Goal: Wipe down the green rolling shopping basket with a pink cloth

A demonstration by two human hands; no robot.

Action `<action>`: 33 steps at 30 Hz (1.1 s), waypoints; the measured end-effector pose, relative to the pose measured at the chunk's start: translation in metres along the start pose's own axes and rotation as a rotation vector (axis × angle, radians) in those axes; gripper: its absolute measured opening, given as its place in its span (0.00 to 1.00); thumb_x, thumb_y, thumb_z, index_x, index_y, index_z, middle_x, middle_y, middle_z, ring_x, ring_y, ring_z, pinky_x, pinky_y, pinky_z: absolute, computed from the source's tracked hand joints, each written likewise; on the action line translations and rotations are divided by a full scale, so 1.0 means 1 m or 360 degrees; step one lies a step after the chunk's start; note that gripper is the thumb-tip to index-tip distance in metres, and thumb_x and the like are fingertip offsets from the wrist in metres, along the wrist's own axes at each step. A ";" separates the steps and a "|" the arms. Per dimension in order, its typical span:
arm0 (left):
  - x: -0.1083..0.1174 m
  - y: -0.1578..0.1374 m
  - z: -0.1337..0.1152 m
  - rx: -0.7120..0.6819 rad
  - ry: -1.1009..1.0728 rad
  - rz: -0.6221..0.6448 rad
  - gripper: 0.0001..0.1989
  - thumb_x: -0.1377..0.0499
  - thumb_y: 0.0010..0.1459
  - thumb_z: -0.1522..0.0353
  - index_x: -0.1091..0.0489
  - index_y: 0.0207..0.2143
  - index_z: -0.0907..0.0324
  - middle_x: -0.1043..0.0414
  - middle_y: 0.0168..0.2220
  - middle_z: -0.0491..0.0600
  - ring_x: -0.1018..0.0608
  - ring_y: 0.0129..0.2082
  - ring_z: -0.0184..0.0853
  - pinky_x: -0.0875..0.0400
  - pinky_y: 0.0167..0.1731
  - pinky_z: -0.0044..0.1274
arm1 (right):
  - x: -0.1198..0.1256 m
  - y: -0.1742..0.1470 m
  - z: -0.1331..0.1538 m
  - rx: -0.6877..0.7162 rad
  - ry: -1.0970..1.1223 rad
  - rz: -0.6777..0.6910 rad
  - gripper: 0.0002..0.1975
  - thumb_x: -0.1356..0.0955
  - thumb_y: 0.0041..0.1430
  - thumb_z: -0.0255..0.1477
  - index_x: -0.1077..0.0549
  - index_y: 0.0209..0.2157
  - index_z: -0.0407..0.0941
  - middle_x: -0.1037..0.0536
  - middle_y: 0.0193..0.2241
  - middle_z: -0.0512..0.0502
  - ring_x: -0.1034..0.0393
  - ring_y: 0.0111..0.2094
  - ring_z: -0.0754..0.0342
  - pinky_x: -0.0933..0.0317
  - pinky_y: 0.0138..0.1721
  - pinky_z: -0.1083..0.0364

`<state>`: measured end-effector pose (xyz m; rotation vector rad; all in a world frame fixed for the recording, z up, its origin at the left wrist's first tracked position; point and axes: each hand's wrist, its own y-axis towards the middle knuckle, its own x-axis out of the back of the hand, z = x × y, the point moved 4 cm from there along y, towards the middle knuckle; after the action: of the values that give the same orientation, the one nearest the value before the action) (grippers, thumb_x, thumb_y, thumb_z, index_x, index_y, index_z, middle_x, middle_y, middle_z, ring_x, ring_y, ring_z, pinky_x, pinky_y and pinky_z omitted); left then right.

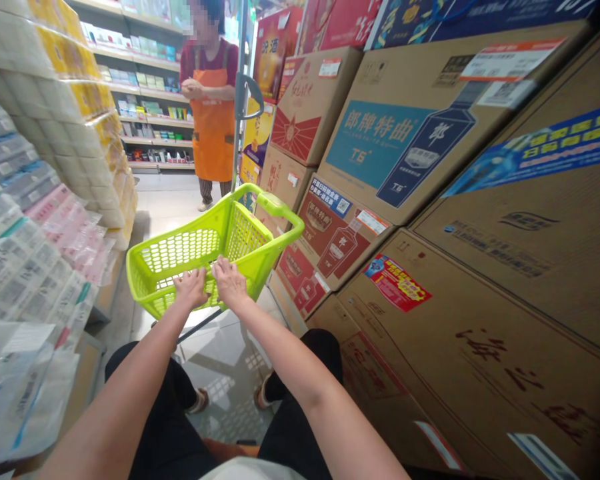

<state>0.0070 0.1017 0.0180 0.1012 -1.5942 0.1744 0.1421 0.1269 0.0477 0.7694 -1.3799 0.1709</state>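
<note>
A lime-green plastic shopping cart [267,263] with perforated basket walls stands in the aisle right in front of me, turned sideways. My left hand [191,288] lies over its near side rim, fingers bent over the edge. Close to its right, my right hand [229,281] has its fingers hooked over the same rim. A small gap separates the two hands. Part of a dark frame bar shows below the basket. The undersides of my fingers and both palms are hidden.
Stacked liquor cartons [380,147] rise along the right. Packs of tissue paper [75,113] and other wrapped packs [35,240] line the left. Beyond the cart, a person in an orange apron [213,133] stands by shelves of goods [145,80]. A grey pole [239,133] rises behind the basket.
</note>
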 end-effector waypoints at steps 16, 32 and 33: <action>-0.005 -0.017 0.017 -0.0043 0.0056 -0.0142 0.31 0.42 0.59 0.56 0.39 0.62 0.57 0.29 0.56 0.59 0.30 0.55 0.51 0.39 0.51 0.39 | -0.006 -0.006 -0.008 -0.0050 0.0061 0.0011 0.21 0.41 0.72 0.26 0.35 0.63 0.45 0.29 0.54 0.38 0.34 0.48 0.49 0.31 0.49 0.52; -0.006 -0.028 0.045 -0.0084 -0.0007 -0.0034 0.32 0.48 0.60 0.47 0.35 0.59 0.55 0.24 0.54 0.58 0.24 0.53 0.50 0.34 0.47 0.35 | -0.009 -0.009 -0.007 -0.0117 0.0149 0.0096 0.16 0.40 0.72 0.30 0.32 0.58 0.51 0.30 0.52 0.41 0.36 0.47 0.50 0.33 0.39 0.56; -0.007 -0.029 0.049 -0.0113 -0.0019 -0.0011 0.32 0.48 0.60 0.47 0.35 0.60 0.55 0.25 0.55 0.58 0.25 0.54 0.49 0.34 0.48 0.35 | -0.007 -0.008 -0.017 -0.0153 0.0145 0.0091 0.15 0.40 0.73 0.30 0.31 0.57 0.51 0.30 0.52 0.42 0.37 0.48 0.50 0.34 0.39 0.56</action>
<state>-0.0363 0.0640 0.0114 0.0526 -1.6099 0.1117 0.1587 0.1336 0.0381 0.6349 -1.3148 0.1810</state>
